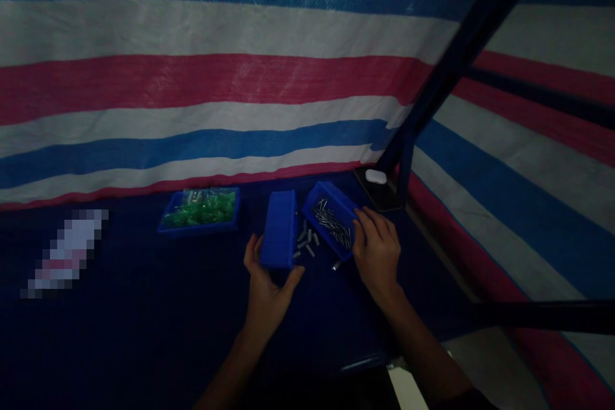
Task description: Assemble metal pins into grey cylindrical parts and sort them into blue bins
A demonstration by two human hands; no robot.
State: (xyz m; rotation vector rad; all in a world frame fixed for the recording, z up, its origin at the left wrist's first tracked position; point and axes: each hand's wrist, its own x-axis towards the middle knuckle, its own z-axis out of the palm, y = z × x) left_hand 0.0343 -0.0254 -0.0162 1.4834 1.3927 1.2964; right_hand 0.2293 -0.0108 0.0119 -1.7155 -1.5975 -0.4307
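My left hand point(266, 288) grips the near end of a blue plastic bin point(278, 229), thumb on one side and fingers on the other. That bin is tipped over, so its inside is hidden from me. Small silvery metal cylinders point(307, 240) lie loose on the table beside it. My right hand point(378, 246) is closed on the right edge of a second blue bin point(312, 195), which sits at an angle. Many thin metal pins point(331, 221) lie inside this second bin. One more metal cylinder point(336, 265) rests by its near corner.
A blue tray point(196, 229) with green pieces point(206, 208) and a clear plastic bag stands to the left. At the back right, a white case point(375, 176) lies on a dark flat object point(387, 196). Dark posts point(408, 160) and striped sheeting point(216, 80) border the table.
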